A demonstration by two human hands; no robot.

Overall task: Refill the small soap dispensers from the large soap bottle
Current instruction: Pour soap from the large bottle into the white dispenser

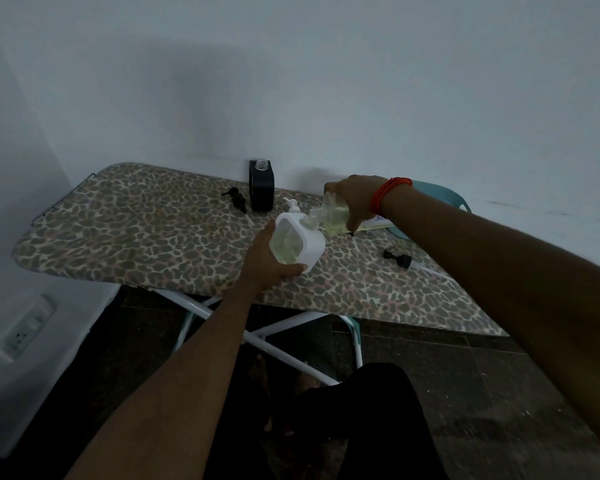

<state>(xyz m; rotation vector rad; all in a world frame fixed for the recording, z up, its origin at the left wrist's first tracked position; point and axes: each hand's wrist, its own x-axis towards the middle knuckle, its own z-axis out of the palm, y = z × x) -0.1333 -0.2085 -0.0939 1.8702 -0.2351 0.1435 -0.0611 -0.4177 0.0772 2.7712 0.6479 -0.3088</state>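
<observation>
A person pours pale yellow soap at a leopard-print ironing board (118,230) set against a white wall. The left hand (269,263) grips a white dispenser (300,245), tilted, with its clear window facing up and part-filled with soap. The right hand (355,199), an orange band (388,192) on its wrist, is closed around a clear bottle (329,214) tipped on its side, the open neck touching the dispenser's top. A white pump (291,204) lies just behind the dispenser. A black dispenser (261,188) stands upright near the wall, its neck open, with a black pump (237,197) lying beside it. Another black pump (397,259) lies to the right, well apart. A teal basin (447,199) shows behind the right arm.
</observation>
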